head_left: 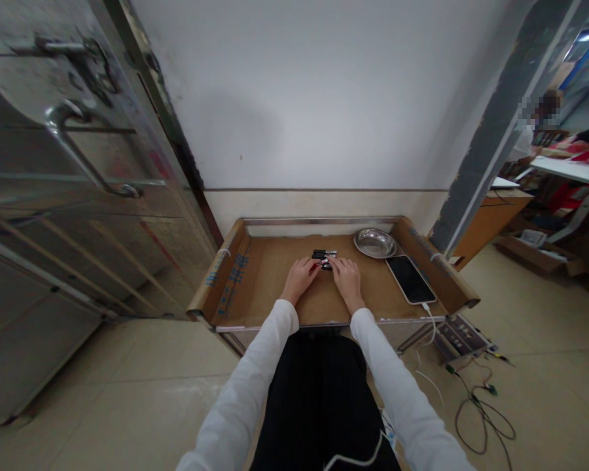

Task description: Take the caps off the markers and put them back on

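Observation:
My left hand [300, 278] and my right hand [346, 279] meet over the middle of a cardboard-lined tabletop [267, 294]. The left fingers are closed on a slim red pen-like piece [316, 267]. My right fingertips are bent together close beside it, near a small whitish bit [325, 261]; what they grip is too small to name. Just beyond the fingertips lie short black-and-silver pen-like sticks [324, 253], side by side. Another dark stick is partly hidden under my fingers.
A round metal dish [374, 243] sits at the back right. Nearer me lies a phone [411, 280] with a white cable [429, 317]. Rolled cardboard edges flank the table. On the floor at right are a dark electrical box [464, 340] and loose cables [485, 418]. A metal door [93, 216] stands left.

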